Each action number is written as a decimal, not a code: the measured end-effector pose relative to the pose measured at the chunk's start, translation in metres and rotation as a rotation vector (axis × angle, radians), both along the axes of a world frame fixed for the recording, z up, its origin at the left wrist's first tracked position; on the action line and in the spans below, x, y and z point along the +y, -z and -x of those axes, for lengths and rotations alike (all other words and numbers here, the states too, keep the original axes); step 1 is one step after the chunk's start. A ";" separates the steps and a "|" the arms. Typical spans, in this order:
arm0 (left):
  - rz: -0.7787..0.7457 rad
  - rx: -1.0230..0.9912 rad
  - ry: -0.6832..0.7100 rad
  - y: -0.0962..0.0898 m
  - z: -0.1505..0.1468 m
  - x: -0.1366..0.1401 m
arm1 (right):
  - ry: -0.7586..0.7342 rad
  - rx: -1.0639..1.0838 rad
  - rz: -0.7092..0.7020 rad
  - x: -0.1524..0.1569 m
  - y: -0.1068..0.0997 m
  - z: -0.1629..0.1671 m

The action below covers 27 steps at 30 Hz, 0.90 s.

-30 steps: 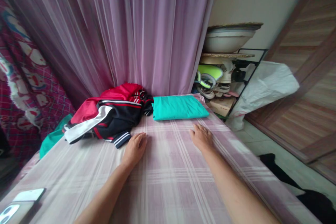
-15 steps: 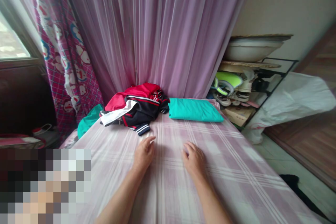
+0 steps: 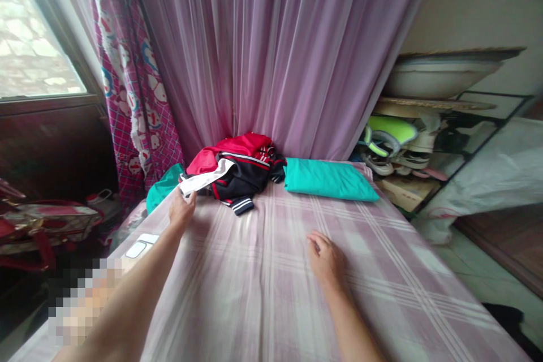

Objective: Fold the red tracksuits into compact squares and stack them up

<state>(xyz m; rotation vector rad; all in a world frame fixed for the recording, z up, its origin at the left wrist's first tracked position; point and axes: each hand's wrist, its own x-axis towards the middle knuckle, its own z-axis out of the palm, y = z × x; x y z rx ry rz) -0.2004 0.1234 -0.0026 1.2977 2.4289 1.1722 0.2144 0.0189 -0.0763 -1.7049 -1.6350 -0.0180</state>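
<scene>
My left hand (image 3: 182,210) reaches to the near left side of a heap of clothes. Its fingertips are at the end of a white strip of cloth (image 3: 206,176), thumb and fingers apart; whether they touch it is hard to tell. The strip lies across a dark navy jacket (image 3: 241,175) with red and white stripes and a striped cuff. Red cloth (image 3: 237,142) is bunched behind. My right hand (image 3: 326,257) is low over the plaid sheet (image 3: 271,294), loosely curled with a gap at the thumb, holding nothing. Beyond it lies a folded teal cloth (image 3: 328,180).
More teal cloth (image 3: 163,186) hangs at the left edge. A white-edged phone-like object (image 3: 138,248) lies beside my left forearm, near a pixelated patch. Purple curtains (image 3: 288,56) close off the back. On the right stands a rack with shoes (image 3: 377,164) and a basin (image 3: 436,79).
My left hand has moved forward and left to the clothes heap. My right hand stays over the sheet. The view has shifted left, and the clothes look unmoved.
</scene>
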 end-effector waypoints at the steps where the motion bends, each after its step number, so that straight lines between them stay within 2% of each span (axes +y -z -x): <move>1: 0.013 -0.029 0.009 -0.002 0.002 0.005 | 0.002 -0.001 -0.003 0.000 0.000 0.000; 5: 0.022 -0.065 -0.028 -0.013 0.005 0.016 | 0.009 0.006 -0.002 0.000 0.000 0.001; 8: -0.061 -0.069 -0.070 -0.022 0.000 0.017 | 0.008 0.021 0.011 0.001 0.000 0.001; 13: -0.216 -0.059 0.018 -0.030 -0.046 -0.007 | 0.019 0.057 0.028 0.003 -0.003 0.001; 15: -0.296 -0.036 0.148 -0.024 -0.075 -0.028 | 0.011 0.093 0.038 0.004 -0.005 0.001; 18: -0.387 0.089 0.464 -0.004 -0.120 -0.073 | -0.006 0.182 0.043 0.004 -0.008 0.002; 21: -0.380 0.250 0.687 0.020 -0.154 -0.121 | -0.016 0.329 0.049 0.001 -0.011 0.001; 24: -0.307 0.365 0.824 0.036 -0.169 -0.160 | -0.028 0.488 0.053 -0.007 -0.012 0.000; 27: -0.289 0.415 0.899 0.041 -0.172 -0.184 | -0.125 0.608 0.066 -0.022 -0.014 0.003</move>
